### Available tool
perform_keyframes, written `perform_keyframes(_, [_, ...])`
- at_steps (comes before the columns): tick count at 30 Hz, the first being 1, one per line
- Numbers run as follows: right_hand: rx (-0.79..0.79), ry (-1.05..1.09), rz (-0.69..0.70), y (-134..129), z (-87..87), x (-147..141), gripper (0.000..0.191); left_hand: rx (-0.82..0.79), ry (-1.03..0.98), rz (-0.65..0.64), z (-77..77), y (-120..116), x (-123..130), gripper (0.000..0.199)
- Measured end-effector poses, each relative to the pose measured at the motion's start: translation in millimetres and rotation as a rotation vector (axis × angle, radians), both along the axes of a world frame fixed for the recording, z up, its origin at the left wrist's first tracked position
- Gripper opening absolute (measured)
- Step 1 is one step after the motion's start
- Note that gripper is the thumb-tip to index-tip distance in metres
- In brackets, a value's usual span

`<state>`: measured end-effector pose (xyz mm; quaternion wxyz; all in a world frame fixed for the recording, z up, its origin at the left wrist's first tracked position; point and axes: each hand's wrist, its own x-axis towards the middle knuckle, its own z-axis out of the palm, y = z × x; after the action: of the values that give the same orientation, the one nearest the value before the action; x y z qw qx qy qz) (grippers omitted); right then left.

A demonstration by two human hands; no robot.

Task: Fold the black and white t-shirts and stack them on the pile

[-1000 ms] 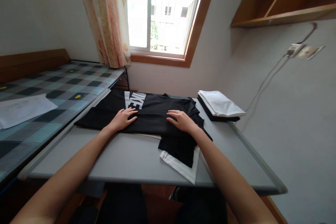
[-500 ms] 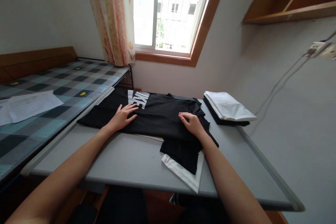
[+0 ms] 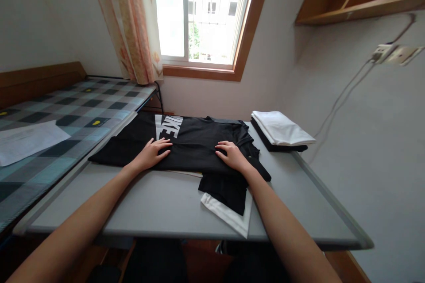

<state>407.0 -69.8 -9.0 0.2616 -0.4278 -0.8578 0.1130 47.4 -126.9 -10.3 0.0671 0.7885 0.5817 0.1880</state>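
Note:
A black T-shirt (image 3: 195,141) with large white print lies spread on the grey table, its near side folded over. My left hand (image 3: 152,152) rests palm down on it just below the print, fingers spread. Farther right, my right hand (image 3: 231,154) lies on the cloth with fingers outstretched and fairly close together. One black sleeve hangs toward me past the fold. Under that sleeve shows the corner of a white garment (image 3: 229,219), mostly hidden beneath the black shirt.
A folded white and black stack of clothes (image 3: 279,128) sits at the table's back right. Left of the table (image 3: 149,203) is a bed (image 3: 66,110) with a checked cover and some papers (image 3: 33,139). A wall socket (image 3: 381,53) with a cable is at right.
The view has shifted slightly, moving the scene leftward. My hands have slid a little toward me over the black shirt; the left sits lower relative to the print.

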Motion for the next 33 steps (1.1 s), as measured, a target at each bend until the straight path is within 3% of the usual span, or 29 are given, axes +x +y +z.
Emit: perform_keyframes(33, [-0.028,-0.044,-0.038,-4.0,2.9,-2.4,0.025,-0.005,0.023,-0.022,0.6,0.0,-1.8,0.05])
